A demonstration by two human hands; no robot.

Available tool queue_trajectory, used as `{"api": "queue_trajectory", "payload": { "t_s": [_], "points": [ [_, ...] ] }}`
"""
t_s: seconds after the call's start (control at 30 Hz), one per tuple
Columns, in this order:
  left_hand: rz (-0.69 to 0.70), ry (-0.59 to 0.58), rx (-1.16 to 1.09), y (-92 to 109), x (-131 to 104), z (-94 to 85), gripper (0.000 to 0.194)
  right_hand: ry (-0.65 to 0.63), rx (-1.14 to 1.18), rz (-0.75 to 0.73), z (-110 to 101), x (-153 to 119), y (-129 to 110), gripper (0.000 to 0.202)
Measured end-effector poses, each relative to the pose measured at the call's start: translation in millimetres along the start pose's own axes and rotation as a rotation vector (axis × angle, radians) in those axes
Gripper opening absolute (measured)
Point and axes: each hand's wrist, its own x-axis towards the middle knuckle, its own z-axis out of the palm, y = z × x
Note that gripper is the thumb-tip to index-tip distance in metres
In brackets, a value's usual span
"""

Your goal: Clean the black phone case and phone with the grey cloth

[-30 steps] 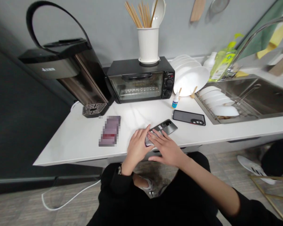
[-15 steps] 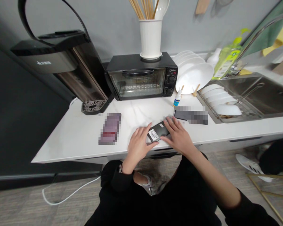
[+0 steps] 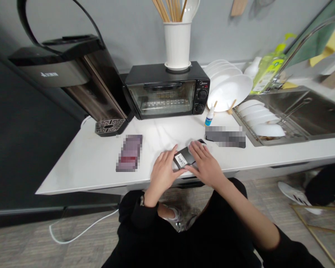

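Phone [image 3: 185,156] near front edge of counter [image 3: 83,163], near end held in left hand [image 3: 164,165]. Right hand [image 3: 206,163] laid over far end, grip unclear. Best: brace firmly, rub evenly lengthwise.

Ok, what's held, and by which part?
The left hand holds the dark phone by its labelled end; the right hand lies over the other end, its own grip unclear.

the right hand [image 3: 206,165] covers most of the far half of the phone [image 3: 187,155]; what lies under its palm cannot be told. print on the label [image 3: 181,160] is too small to read. blocky blur masks the purple thing [image 3: 130,150] and most of the dark case [image 3: 225,138]. the top edge cuts the spoon [image 3: 190,12]; the right edge, the sink [image 3: 320,115].
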Motion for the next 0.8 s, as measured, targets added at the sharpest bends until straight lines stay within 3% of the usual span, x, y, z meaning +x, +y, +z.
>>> {"api": "queue_trajectory", "payload": {
  "t_s": [0.13,0.3,0.47,0.53,0.6,0.67,0.8],
  "points": [
    [0.016,-0.016,0.013,-0.7,-0.1,-0.2,0.095,-0.147,0.118,-0.205,-6.4,-7.4,-10.5,0.069],
    [0.008,-0.001,-0.007,0.5,0.5,-1.0,0.097,-0.022,0.036,0.03,-12.8,1.4,2.3,0.068],
    [0.01,-0.021,-0.004,-0.3,-0.1,-1.1,0.088,-0.151,0.194,-0.233,-8.0,3.4,-13.6,0.081],
    [0.009,-0.013,-0.007,-0.4,-0.3,-0.7,0.089,-0.104,0.17,-0.166,-7.3,5.0,-9.9,0.072],
    [0.003,0.0,-0.011,-0.4,-0.2,-0.3,0.094,-0.008,0.091,-0.009,-6.1,7.5,-3.6,0.064],
    [0.0,-0.001,-0.015,-0.7,0.0,-0.1,0.095,0.03,0.057,0.044,-3.5,8.5,-4.8,0.068],
    [-0.018,-0.008,-0.035,-1.7,0.0,-0.1,0.086,-0.104,0.184,-0.202,0.9,7.3,-23.7,0.077]
  ]
}}
